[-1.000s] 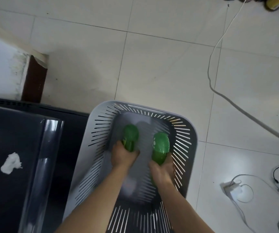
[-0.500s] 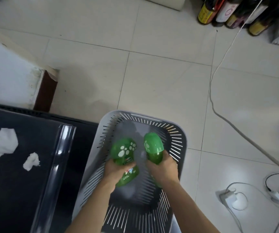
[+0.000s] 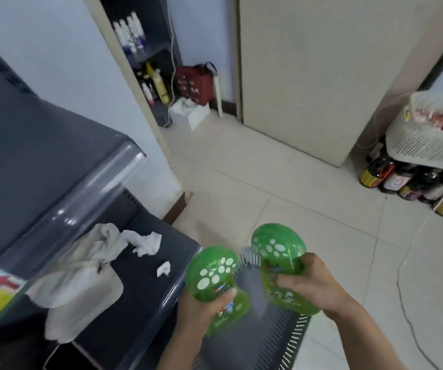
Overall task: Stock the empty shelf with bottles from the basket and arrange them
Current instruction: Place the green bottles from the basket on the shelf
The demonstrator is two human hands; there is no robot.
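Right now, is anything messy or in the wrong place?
Yes: crumpled white tissue scraps and a pale cloth bag lie on the dark shelf. They look like clutter where the green bottles should go.

— The left green translucent plastic bottle (image 3: 213,273) and the right green translucent plastic bottle (image 3: 277,245) are shining, smooth and glossy.
— The grey slotted plastic basket (image 3: 293,340) is looking matt. The pale floor tiles (image 3: 321,222) are gleaming faintly.
— The white cloth bag (image 3: 81,279) is lying soft and wrinkled; the clear plastic shelf-edge strip (image 3: 94,198) is glinting.
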